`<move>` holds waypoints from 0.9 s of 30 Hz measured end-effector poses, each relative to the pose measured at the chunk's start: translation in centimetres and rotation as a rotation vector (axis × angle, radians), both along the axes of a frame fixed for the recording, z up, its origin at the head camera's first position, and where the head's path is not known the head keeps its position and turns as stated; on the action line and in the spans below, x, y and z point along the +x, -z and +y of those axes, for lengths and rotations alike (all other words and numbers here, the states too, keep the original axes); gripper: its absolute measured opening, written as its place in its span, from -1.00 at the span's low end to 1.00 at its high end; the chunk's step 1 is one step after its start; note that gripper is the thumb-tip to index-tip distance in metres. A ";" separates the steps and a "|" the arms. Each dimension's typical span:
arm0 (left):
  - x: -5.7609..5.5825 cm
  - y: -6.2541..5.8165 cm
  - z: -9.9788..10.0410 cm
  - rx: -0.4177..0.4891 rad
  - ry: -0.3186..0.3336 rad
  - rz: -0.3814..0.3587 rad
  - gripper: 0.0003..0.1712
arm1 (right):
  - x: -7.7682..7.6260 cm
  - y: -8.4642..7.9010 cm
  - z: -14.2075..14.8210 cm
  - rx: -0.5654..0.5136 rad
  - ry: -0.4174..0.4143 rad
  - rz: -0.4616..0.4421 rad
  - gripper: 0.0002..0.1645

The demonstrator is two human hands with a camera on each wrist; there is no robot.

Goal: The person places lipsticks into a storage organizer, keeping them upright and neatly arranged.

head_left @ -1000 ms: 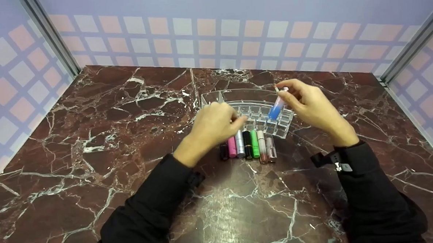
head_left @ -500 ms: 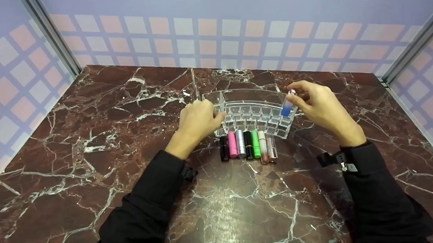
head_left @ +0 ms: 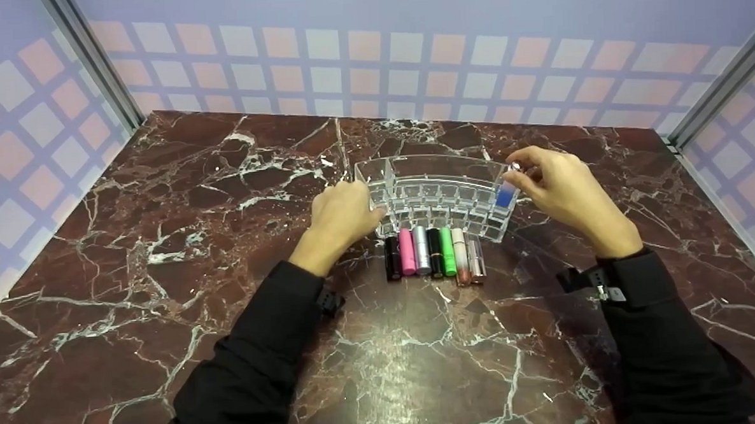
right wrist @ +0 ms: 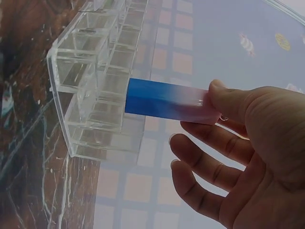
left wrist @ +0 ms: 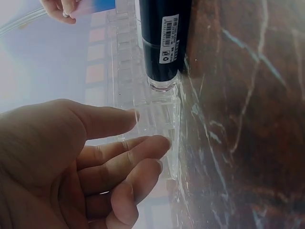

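Fingers of my R hand [head_left: 556,182] pinch a blue-pink tube [right wrist: 169,101] w/ thumb, rest loosely bent; blue end's at R end of clear organizer [head_left: 439,193], can't tell if in a slot. L hand [head_left: 342,213] by L end, half-curled, grip unclear. 7 more tubes [head_left: 435,253] lie just in front.

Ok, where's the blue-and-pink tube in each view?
Head: right of centre, tube pinched in the right hand, at the clear organizer's right end.
Left wrist: tube at the top edge, left of centre, cut off by the frame.
Right wrist: tube near centre, blue end pointing left.
Shared landmark: the clear organizer.
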State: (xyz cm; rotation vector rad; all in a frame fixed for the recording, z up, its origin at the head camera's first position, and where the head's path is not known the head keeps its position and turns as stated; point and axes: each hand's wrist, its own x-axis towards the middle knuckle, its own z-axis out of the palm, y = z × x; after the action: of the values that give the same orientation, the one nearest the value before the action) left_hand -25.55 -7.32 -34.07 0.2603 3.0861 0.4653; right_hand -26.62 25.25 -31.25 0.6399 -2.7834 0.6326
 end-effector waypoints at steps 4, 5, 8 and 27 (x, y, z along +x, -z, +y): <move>-0.1 0.1 0.2 0.012 0.010 -0.010 -0.40 | 0.2 0.2 0.4 0.008 0.008 -0.009 -0.59; -0.1 0.1 0.2 0.015 0.011 -0.011 -0.40 | 0.2 0.3 0.5 0.007 0.012 -0.019 -0.59; -0.1 0.1 0.2 0.027 0.012 -0.009 -0.40 | 0.2 0.5 0.8 0.004 0.026 -0.049 -0.56; 0.0 0.4 0.3 0.004 0.053 -0.005 -0.44 | -0.3 1.3 0.6 0.039 -0.027 0.020 -0.58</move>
State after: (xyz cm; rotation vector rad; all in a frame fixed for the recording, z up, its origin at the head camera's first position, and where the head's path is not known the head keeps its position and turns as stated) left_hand -25.52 -7.06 -34.47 0.3393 3.0649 0.4704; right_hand -26.95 25.81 -32.58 0.6882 -2.7796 0.5757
